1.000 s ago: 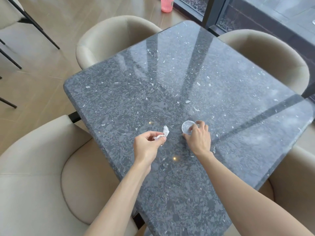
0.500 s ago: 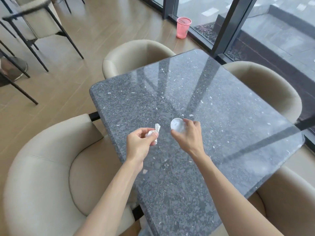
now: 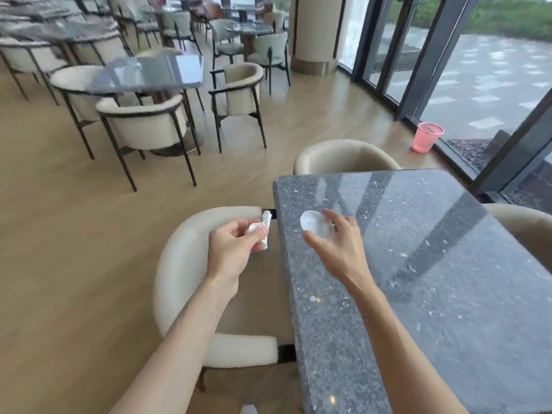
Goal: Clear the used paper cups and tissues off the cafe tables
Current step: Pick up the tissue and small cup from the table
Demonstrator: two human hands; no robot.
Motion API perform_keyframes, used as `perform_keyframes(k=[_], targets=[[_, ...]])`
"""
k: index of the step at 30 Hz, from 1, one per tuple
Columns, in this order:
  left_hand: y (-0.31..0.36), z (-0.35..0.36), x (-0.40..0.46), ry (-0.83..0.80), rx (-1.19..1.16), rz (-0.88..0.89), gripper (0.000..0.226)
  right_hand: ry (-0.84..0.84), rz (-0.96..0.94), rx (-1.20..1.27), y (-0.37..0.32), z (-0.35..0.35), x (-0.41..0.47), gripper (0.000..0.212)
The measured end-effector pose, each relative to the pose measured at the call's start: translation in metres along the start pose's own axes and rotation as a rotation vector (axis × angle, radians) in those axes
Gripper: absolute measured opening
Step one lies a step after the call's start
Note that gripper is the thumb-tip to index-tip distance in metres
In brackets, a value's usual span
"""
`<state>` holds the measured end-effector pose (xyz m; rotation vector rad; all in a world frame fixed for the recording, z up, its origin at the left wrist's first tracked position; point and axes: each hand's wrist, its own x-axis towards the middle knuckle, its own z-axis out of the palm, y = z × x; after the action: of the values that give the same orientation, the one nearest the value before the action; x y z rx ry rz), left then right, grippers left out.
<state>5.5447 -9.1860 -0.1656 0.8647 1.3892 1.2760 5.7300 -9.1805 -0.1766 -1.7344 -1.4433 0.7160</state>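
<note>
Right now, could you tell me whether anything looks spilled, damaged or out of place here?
Nothing stands out. The crumpled tissue is in the left hand, the small cup in the right hand, and the grey table shows no spill.

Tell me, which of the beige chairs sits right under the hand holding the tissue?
The rounded cream armchair tucked against the near left edge of the grey stone table. The left hand holds the crumpled tissue above its seat; the other chairs stand farther off.
</note>
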Motion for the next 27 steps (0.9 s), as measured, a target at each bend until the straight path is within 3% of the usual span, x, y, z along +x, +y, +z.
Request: perform_keyframes(k=[13,20,27], targets=[[0.053,-0.203,-0.003,0.230,-0.111,0.115,0.005,-0.248,-0.207,0.036,-0.148,0.147,-0.056,0.063],[0.077,-0.340,0.046,0.231,-0.122,0.147,0.006,-0.239,-0.246,0.013,-0.234,0.264,-0.067,0.062],[0.112,-0.427,0.095,0.218,-0.100,0.146,0.006,-0.225,-0.276,0.014,-0.304,0.351,-0.060,0.062]])
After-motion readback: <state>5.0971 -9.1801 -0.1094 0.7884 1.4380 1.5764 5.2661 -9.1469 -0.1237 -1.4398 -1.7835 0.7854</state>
